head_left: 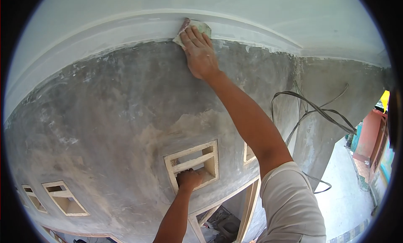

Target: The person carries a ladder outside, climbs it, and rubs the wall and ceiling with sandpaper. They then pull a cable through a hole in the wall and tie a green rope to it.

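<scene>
High on the wall, my right hand point(200, 54) presses a whitish, stained cloth or sheet point(203, 28) flat against the white cornice point(147, 29), with its fingers stretched over it. Below, my left hand point(189, 179) is closed at the lower left of a small wooden vent frame point(217, 159). Its fingers reach into the opening near the middle slat, and something dark shows beside them that I cannot make out. The grey plastered wall point(105, 117) lies behind both hands.
Loose dark cables point(312, 112) hang at the right by the wall corner. Another vent frame point(66, 199) is at the lower left. A larger wooden frame point(252, 205) opens below. The white ceiling point(252, 7) is overhead, and a paved lane point(344, 188) lies far below right.
</scene>
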Available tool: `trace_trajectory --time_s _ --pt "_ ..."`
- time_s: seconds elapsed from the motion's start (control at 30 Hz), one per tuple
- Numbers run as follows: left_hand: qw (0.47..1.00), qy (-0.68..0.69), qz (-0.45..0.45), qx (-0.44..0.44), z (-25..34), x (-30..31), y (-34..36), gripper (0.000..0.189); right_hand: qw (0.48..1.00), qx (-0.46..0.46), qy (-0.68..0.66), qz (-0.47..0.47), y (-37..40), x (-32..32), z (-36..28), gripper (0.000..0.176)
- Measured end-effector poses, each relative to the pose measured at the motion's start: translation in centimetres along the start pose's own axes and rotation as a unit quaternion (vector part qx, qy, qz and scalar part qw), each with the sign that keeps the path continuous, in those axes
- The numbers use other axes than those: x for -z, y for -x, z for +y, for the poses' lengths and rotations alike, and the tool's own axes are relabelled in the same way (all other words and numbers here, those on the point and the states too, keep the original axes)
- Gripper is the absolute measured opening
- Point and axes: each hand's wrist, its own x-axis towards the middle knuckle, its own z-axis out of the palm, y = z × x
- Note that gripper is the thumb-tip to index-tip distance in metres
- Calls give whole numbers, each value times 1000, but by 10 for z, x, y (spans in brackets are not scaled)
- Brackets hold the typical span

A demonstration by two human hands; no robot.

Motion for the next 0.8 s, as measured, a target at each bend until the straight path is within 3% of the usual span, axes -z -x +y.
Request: trace_trajectory --time_s 0.1,0.17,0.27,0.3,0.37,0.43,0.5,0.6,0.67,0.73,0.8 --pt "1000 3 19 -5 -3 -6 -4 66 999 -29 -13 -30 7 -5 33 41" --pt "1000 18 -7 1 -4 -8 -10 68 994 -100 48 -12 35 1 99 42" --pt "999 16 -31 -9 4 10 0 69 925 -348 138 -72 75 40 202 44" --pt "999 16 -32 -10 3 10 -1 69 924 -348 139 -72 72 47 204 44" --pt "1000 20 -12 -7 4 5 -2 70 897 -401 173 67 68 62 209 42" --pt "1000 8 -8 -6 3 -1 -4 69 964 -157 194 96 52 39 165 40" --pt "1000 -5 -2 -3 2 -2 -5 69 993 -43 112 10 38 21 94 40" --pt "1000 -9 -8 -8 1 -1 -4 69 999 -39 -4 -12 35 6 92 42" --pt "1000 -11 -9 -8 0 -6 -10 67 991 -122 60 -10 55 9 144 44" --pt "1000 -17 3 -8 4 -1 -7 67 957 -274 94 -15 73 19 213 45" --pt "1000 -18 15 -9 11 4 -4 66 946 -301 121 -22 68 21 211 46"
